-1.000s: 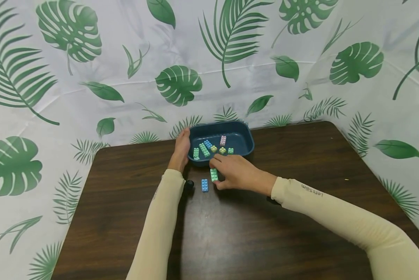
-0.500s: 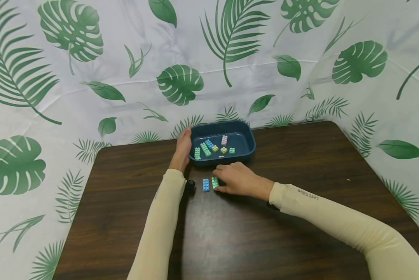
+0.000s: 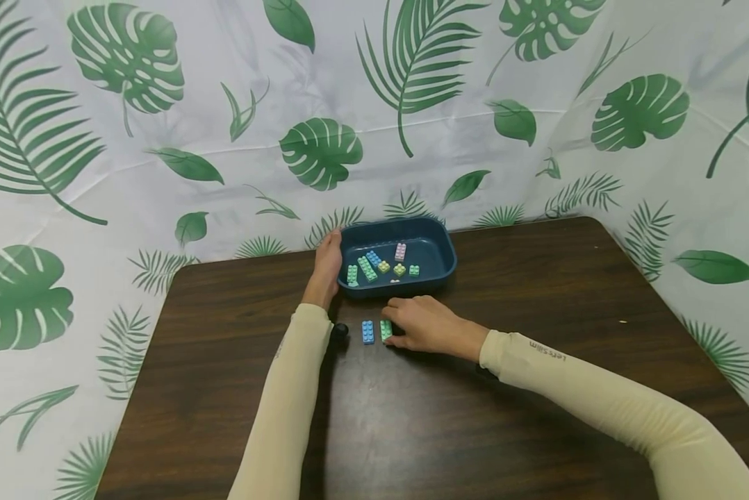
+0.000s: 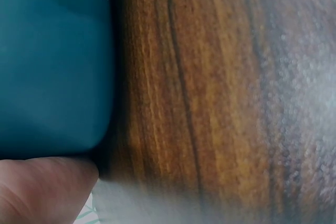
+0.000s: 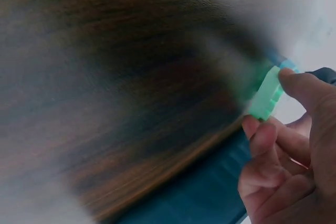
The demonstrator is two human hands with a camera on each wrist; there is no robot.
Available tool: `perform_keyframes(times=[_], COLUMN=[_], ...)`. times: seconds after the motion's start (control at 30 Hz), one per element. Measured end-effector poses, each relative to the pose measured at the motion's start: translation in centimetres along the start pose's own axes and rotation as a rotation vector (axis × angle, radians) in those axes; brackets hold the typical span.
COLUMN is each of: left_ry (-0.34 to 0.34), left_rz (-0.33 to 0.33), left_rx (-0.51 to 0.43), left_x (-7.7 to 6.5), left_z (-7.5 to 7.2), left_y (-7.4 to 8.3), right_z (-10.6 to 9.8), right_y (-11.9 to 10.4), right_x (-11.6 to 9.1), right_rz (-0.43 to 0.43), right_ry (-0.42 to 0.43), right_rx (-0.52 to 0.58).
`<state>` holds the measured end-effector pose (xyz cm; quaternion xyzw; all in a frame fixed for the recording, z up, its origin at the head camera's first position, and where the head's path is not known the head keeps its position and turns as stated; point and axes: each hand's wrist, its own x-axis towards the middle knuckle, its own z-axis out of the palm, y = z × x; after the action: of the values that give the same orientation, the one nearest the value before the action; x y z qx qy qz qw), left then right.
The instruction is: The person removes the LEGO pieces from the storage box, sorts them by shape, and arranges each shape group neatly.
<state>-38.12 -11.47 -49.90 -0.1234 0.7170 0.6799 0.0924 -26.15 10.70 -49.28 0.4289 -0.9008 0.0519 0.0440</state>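
Right hand (image 3: 426, 324): thumb on one end, fingertips (image 5: 264, 139) on the other, pinching the green brick (image 3: 385, 330). Brick is studs up in head view, low over the table (image 3: 474, 417); can't tell if its underside touches. Blue brick (image 3: 367, 332) lies just to its left, near parallel, small gap. Left hand (image 3: 327, 262) rests against the left end of the blue tray (image 3: 435, 258); finger curl can't be told. Tray sits beyond both bricks, holding green, blue, yellow and pink bricks.
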Motion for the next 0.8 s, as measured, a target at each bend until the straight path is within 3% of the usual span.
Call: perform_keyframes(times=[0.2, 0.4, 0.67, 0.8], left_ry=[0.003, -0.005, 0.012, 0.01], left_rz=[-0.006, 0.005, -0.011, -0.013], left_rx=[-0.007, -0.014, -0.01, -0.005], left_x=[-0.2, -0.2, 0.1, 0.0], left_z=[0.1, 0.3, 0.1, 0.1], left_y=[-0.1, -0.1, -0.2, -0.1], right_z=[0.4, -0.7, -3.2, -4.4], right_y=[0.1, 0.2, 1.3, 2.3], right_x=[-0.3, -0.3, 0.9, 1.8], right_rz=[0.022, 0.037, 0.025, 0.06], right_ry=[-0.024, -0.04, 0.098, 0.179], right_rx=[0.045, 0.044, 0.063, 0.057])
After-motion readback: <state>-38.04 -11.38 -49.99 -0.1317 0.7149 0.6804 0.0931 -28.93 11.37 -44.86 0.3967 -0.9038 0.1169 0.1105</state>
